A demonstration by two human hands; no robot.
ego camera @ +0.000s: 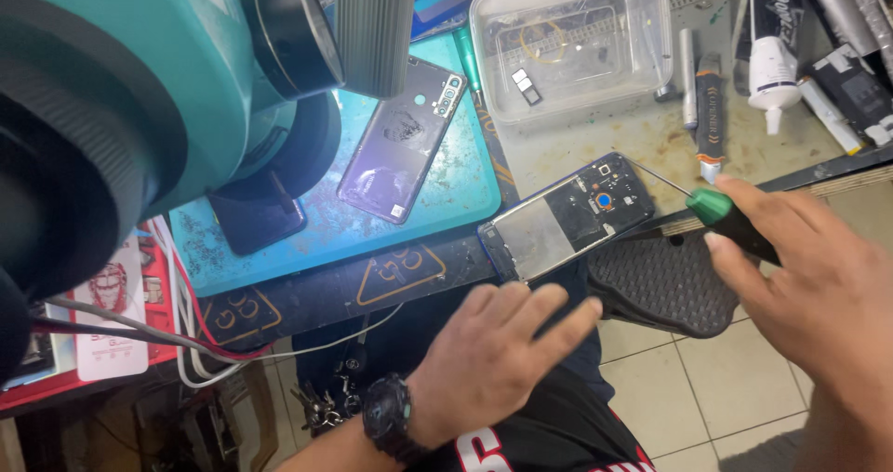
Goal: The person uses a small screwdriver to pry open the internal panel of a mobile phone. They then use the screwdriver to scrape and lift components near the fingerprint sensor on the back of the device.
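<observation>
Right hand (819,286): gripping a screwdriver (735,219) by its green-and-black handle, fingers curled round the grip, thumb lying along the underside; thin metal shaft pointing up-left toward the camera end of the open phone (569,225).
Left hand (498,356): lying flat and loose, palm down, fingers stretched out and slightly spread, holding nothing; fingertips hovering just below the lower edge of the open phone, contact impossible to tell; black watch (386,414) sitting on the wrist.
Open phone: resting tilted across the bench edge, back removed, blue frame showing, dark circuit section at the upper right, pale metal plate at the lower left.
Back cover (402,149): lying on the teal mat (446,193), purple and glossy, camera cut-out facing upper right, well apart from both hands.
Dark phone (256,223): sitting on the teal mat under the microscope (139,72).
Clear box (567,39): standing behind the open phone, small parts lying inside.
Glue tube (774,49): lying at the upper right among other tools.
Black mesh pad (660,286): hanging below the bench edge, between the two hands.
</observation>
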